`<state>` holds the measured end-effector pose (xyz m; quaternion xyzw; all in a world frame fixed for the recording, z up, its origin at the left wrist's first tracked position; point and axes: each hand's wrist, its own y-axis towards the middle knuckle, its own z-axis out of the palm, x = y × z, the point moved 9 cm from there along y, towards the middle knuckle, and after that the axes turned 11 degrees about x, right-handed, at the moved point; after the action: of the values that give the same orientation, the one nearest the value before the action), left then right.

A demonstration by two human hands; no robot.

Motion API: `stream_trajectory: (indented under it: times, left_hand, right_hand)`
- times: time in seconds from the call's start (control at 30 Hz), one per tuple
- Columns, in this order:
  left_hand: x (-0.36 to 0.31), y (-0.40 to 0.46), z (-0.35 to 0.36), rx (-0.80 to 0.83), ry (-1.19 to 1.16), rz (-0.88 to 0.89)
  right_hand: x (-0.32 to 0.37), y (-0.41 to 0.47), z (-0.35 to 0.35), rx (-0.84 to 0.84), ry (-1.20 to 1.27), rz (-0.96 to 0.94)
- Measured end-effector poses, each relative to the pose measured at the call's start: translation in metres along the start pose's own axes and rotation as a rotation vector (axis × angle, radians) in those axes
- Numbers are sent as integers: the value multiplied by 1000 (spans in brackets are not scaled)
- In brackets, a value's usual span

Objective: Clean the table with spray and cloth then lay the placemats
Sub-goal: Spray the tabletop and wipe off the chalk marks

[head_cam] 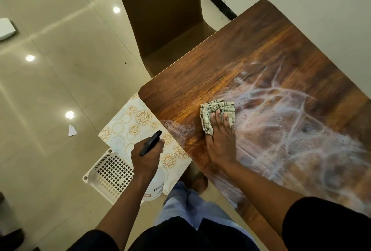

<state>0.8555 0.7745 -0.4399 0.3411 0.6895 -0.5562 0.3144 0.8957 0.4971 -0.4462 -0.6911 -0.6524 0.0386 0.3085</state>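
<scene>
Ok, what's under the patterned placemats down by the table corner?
The placemats rest on a white perforated stool, its grid top showing at the near-left corner. The rest of that top is covered, partly also by the left hand gripping the spray bottle.

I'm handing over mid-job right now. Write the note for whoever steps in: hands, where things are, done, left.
Left hand: grips the spray bottle, held off the table's edge.
Right hand: fingers flat, pressing the cloth on the table.
Placemats: on the white stool beside the table, not laid.
Done: table sprayed, wet streaks across the near part.
Left: finish wiping, then lay the placemats.
</scene>
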Motion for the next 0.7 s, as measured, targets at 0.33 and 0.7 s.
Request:
stream_trajectory:
  times: [0.33,0.7]
  left_hand:
    - [-6,4,-9,-25,35,72]
    - [-7,13,7,82,226,143]
  right_hand:
    - [142,33,38,119,-251,-471]
    - [6,-67,41,82,-295,-406]
